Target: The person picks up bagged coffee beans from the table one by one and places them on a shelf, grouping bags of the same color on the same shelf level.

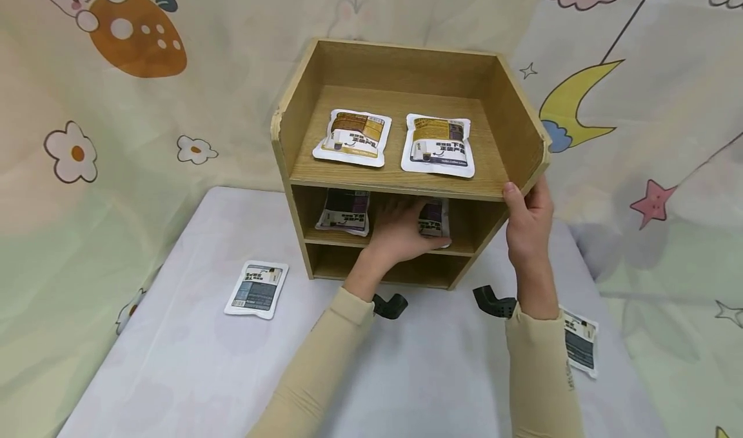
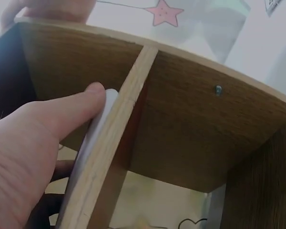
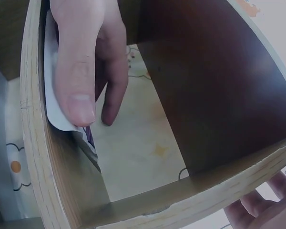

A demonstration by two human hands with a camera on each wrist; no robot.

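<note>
A small wooden shelf unit (image 1: 400, 183) stands on the table, with two white-edged coffee packets (image 1: 353, 137) (image 1: 438, 145) on its top level. My left hand (image 1: 400, 228) reaches into the middle level over a dark-labelled packet (image 1: 434, 219) lying on the right part of the board. Its thumb touches the packet's front edge, and the other fingers extend into the compartment. Another dark packet (image 1: 345, 211) lies to the left on that level. My right hand (image 1: 529, 225) grips the unit's right side, thumb at the front edge and fingers round the outer panel.
One packet (image 1: 257, 289) lies on the white tabletop (image 1: 429, 360) left of the unit. Another packet (image 1: 580, 341) is on the right, partly behind the right sleeve. A patterned cloth (image 1: 232, 70) hangs behind the unit. Below is the lower shelf level (image 1: 331, 261).
</note>
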